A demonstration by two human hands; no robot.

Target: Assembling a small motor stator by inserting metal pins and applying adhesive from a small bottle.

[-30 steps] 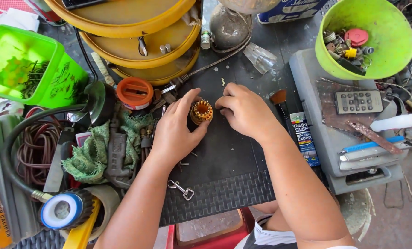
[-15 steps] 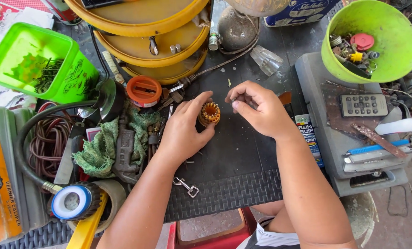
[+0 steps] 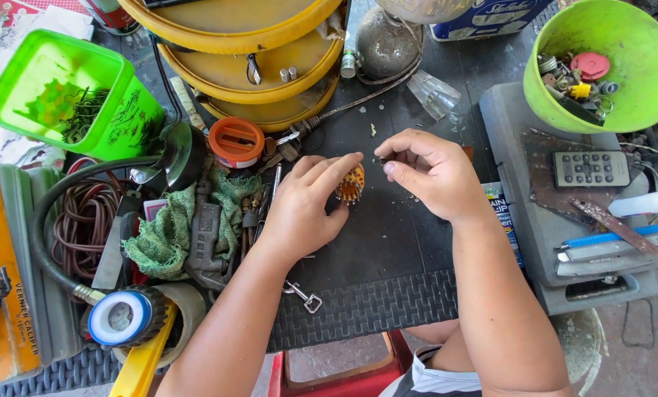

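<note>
**Small copper-wound part held steady between two hands over a black mat**

Head view: A small round part wound with copper-coloured wire (image 3: 350,184) is pinched by the left hand (image 3: 307,209), the thumb beneath it and the fingers curled over its far side, so that its open end is turned toward the right hand (image 3: 428,173). It is held just above, or resting on, the black ribbed mat (image 3: 388,309); which of the two cannot be told. The grip of the left hand is closed on the part. The right hand is kept just beside it, thumb and forefinger pressed together on something very small and dark, too small to be named; that grip is closed as well. The part is held low and near the body, apparently so that fine finger work can be steadied against the tabletop.

The tabletop is crowded on all sides. To the left, a green rag (image 3: 174,231) is draped over dark metal tools, with an orange round lid (image 3: 235,141) behind it and a coil of reddish cable (image 3: 79,228) further out. A roll of blue-and-white tape (image 3: 121,317) lies at the near left corner, and a small metal snap hook (image 3: 305,297) lies on the mat close to the left forearm. Stacked yellow trays (image 3: 270,81) and a green plastic bin (image 3: 57,92) are set behind; a green bowl of small hardware (image 3: 638,103) and a grey calculator-like keypad (image 3: 590,168) stand to the right. The mat directly under the hands is left free, so nothing stands between the two hands.
</note>
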